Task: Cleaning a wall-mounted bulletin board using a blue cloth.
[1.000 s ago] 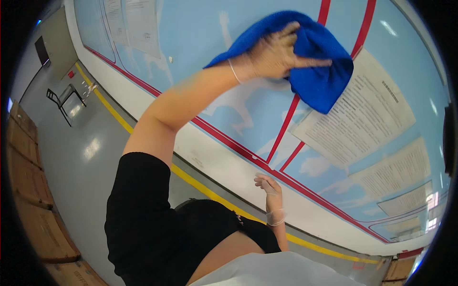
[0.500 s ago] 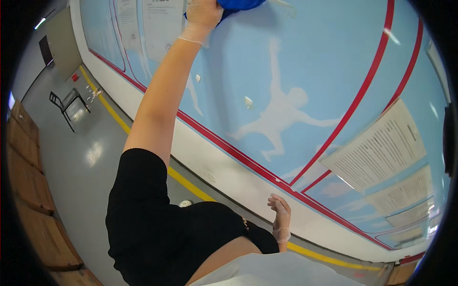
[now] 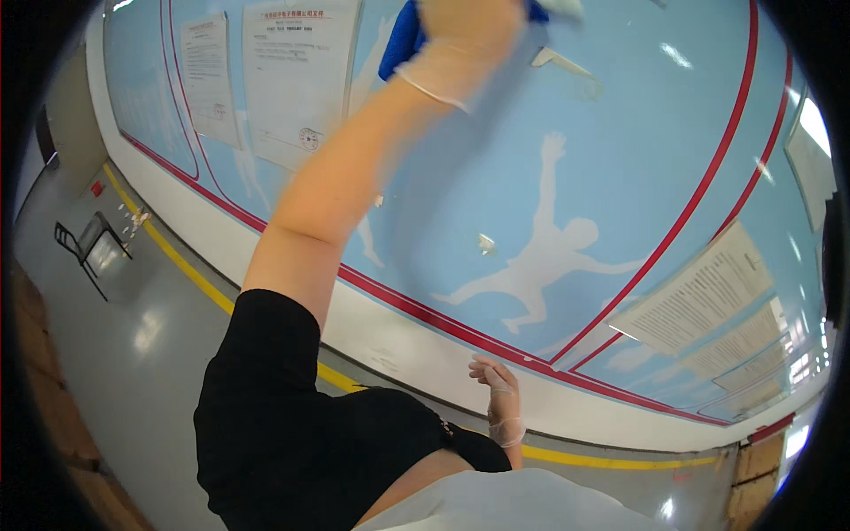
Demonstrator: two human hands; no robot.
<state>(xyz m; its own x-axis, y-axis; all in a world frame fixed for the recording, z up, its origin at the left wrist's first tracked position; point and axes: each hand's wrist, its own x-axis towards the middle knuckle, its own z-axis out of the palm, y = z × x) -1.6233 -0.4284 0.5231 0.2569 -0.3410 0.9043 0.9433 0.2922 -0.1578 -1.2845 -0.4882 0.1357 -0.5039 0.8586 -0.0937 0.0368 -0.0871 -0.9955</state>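
Note:
My left hand is raised high against a light blue wall and wears a thin clear glove. It presses a blue cloth to the wall; part of the cloth is hidden behind the hand, and motion blurs the hand and forearm. Just right of it, a whitish strip of residue clings to the wall. Lower down stick two small pale scraps, one near a white figure silhouette. My right hand, also gloved, hangs low near the wall's base, its fingers loosely bent with nothing seen in them.
Printed sheets hang on the wall at left and right. A black chair stands on the grey floor at far left, beside scattered white scraps. Brown boxes line the left edge. A yellow line follows the wall.
The view has shifted, so the wall sheets and scraps sit lower. My left hand has moved rightward with the blue cloth. My right hand stays low with its fingers bent.

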